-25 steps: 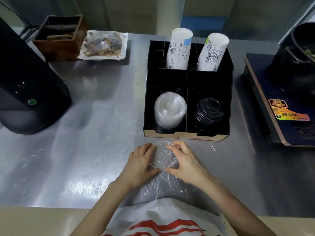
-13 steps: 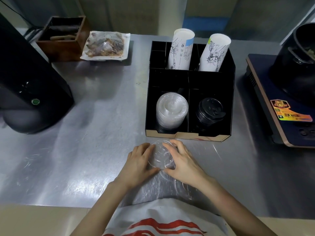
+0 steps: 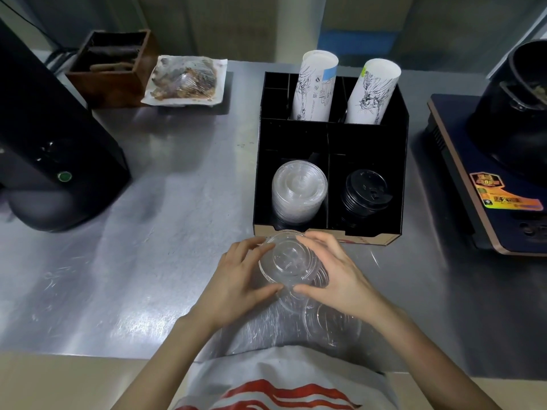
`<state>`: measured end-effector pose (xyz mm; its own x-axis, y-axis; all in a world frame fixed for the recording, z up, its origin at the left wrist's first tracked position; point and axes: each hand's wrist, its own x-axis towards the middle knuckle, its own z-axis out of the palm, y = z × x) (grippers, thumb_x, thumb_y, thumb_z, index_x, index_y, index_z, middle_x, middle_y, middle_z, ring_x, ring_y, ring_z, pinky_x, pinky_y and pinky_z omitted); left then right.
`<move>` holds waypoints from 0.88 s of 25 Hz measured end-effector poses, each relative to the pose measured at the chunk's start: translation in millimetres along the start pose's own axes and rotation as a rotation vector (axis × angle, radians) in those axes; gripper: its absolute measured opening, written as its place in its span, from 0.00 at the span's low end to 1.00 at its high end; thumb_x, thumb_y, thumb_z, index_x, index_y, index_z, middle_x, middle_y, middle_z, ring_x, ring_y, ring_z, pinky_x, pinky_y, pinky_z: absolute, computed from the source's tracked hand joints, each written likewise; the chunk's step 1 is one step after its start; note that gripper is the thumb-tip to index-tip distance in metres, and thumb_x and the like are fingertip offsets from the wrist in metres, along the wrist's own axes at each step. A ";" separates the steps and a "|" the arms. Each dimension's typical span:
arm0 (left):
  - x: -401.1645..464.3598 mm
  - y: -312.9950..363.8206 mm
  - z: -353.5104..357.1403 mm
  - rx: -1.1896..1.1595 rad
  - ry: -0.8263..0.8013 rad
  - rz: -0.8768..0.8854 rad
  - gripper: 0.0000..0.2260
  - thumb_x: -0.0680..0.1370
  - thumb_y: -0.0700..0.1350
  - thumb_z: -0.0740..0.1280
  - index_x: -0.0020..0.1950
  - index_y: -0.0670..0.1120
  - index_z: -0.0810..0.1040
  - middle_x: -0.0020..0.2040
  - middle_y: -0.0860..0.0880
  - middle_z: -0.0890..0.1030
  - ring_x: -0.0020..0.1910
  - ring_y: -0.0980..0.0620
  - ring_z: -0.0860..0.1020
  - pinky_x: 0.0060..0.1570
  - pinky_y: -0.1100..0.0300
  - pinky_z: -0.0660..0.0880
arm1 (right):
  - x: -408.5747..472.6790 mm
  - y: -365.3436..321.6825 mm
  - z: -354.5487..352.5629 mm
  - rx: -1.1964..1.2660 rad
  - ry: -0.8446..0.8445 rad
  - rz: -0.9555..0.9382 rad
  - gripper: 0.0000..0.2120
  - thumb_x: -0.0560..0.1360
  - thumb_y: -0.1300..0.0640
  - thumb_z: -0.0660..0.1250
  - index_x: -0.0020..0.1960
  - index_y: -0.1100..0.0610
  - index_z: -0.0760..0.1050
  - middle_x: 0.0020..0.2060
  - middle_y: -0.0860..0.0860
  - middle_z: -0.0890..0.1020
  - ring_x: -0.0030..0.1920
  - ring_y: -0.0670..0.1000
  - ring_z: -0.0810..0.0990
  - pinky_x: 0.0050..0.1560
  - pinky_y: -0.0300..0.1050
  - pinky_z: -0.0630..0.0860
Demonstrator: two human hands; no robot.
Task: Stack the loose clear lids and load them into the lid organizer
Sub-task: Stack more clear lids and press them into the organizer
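Observation:
A small stack of clear lids (image 3: 288, 260) sits between both hands just in front of the black lid organizer (image 3: 330, 143). My left hand (image 3: 236, 282) grips its left side, and my right hand (image 3: 334, 273) grips its right side. More loose clear lids (image 3: 328, 319) lie on the steel counter under my right wrist. In the organizer's front left compartment stands a stack of clear lids (image 3: 299, 190); black lids (image 3: 365, 189) fill the front right one.
Two rolls of paper cups (image 3: 316, 84) stand in the organizer's back compartments. A black machine (image 3: 50, 149) is at the left, a wooden box (image 3: 111, 62) and a wrapped food tray (image 3: 185, 79) at the back left, and a cooker with a black pot (image 3: 509, 149) at the right.
The lid stack between my hands has tilted slightly and shifted a little toward the organizer; my fingers have closed further around it.

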<state>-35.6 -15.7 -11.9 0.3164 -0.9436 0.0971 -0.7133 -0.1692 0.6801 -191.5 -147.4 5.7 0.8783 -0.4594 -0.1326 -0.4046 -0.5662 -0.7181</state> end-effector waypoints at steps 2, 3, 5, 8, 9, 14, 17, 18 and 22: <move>2.5 4.4 -4.6 -0.026 0.027 0.025 0.27 0.67 0.62 0.64 0.62 0.54 0.66 0.61 0.53 0.68 0.59 0.58 0.65 0.60 0.55 0.63 | -1.1 -2.6 -8.4 0.010 0.018 -0.013 0.37 0.64 0.43 0.70 0.68 0.44 0.58 0.64 0.42 0.61 0.65 0.34 0.59 0.59 0.17 0.51; 4.3 6.6 -6.4 -0.034 0.042 0.040 0.27 0.67 0.62 0.64 0.63 0.54 0.66 0.61 0.55 0.67 0.59 0.59 0.65 0.60 0.56 0.63 | -1.1 -4.2 -12.4 0.009 0.030 -0.025 0.37 0.64 0.41 0.68 0.68 0.43 0.58 0.63 0.41 0.60 0.65 0.34 0.59 0.60 0.17 0.51; 9.8 11.2 -9.8 -0.043 0.067 0.063 0.28 0.67 0.64 0.63 0.63 0.55 0.66 0.62 0.57 0.66 0.59 0.61 0.64 0.60 0.56 0.63 | 0.9 -7.0 -19.8 0.007 0.061 -0.046 0.36 0.63 0.40 0.67 0.68 0.43 0.58 0.63 0.40 0.60 0.65 0.35 0.59 0.61 0.18 0.51; 21.6 15.5 -15.7 -0.041 0.087 0.066 0.28 0.69 0.67 0.59 0.63 0.54 0.65 0.63 0.51 0.68 0.61 0.57 0.65 0.61 0.54 0.63 | 8.1 -11.3 -30.0 0.012 0.100 -0.052 0.35 0.65 0.46 0.71 0.68 0.43 0.59 0.64 0.39 0.59 0.66 0.37 0.60 0.61 0.18 0.51; 26.7 16.5 -18.1 -0.032 0.093 0.067 0.29 0.69 0.67 0.59 0.64 0.53 0.65 0.64 0.48 0.69 0.62 0.55 0.65 0.61 0.53 0.64 | 11.9 -12.6 -33.7 0.008 0.112 -0.054 0.35 0.65 0.47 0.71 0.67 0.43 0.59 0.64 0.39 0.59 0.66 0.37 0.60 0.61 0.18 0.50; 55.4 20.9 -27.6 0.040 0.118 0.078 0.29 0.69 0.59 0.62 0.64 0.45 0.68 0.65 0.42 0.70 0.61 0.51 0.64 0.61 0.51 0.64 | 32.8 -16.6 -49.4 -0.027 0.185 -0.067 0.31 0.67 0.53 0.72 0.67 0.48 0.63 0.68 0.46 0.62 0.66 0.38 0.59 0.61 0.18 0.50; 71.4 21.3 -29.0 0.091 0.119 0.077 0.29 0.69 0.59 0.61 0.65 0.44 0.68 0.66 0.41 0.70 0.59 0.50 0.64 0.59 0.50 0.64 | 44.2 -17.5 -57.6 -0.037 0.197 -0.049 0.30 0.67 0.54 0.72 0.66 0.50 0.64 0.70 0.48 0.62 0.66 0.38 0.59 0.60 0.17 0.50; 76.6 21.4 -29.0 0.109 0.116 0.074 0.29 0.69 0.59 0.60 0.65 0.43 0.68 0.66 0.41 0.71 0.59 0.50 0.64 0.58 0.50 0.64 | 48.3 -17.1 -60.5 -0.042 0.191 -0.041 0.30 0.68 0.54 0.72 0.66 0.51 0.64 0.70 0.48 0.62 0.67 0.40 0.60 0.61 0.19 0.50; 91.3 21.5 -26.6 0.174 0.099 0.042 0.30 0.68 0.60 0.58 0.64 0.43 0.68 0.67 0.43 0.70 0.58 0.51 0.64 0.56 0.53 0.59 | 61.7 -14.5 -68.6 -0.070 0.153 0.002 0.30 0.68 0.54 0.71 0.67 0.50 0.63 0.70 0.48 0.61 0.70 0.47 0.59 0.66 0.35 0.54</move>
<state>-5.4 -97.9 30.9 0.3380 -0.9198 0.1991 -0.8219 -0.1854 0.5387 -148.9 -214.4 54.7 0.8304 -0.5566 -0.0246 -0.4281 -0.6092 -0.6675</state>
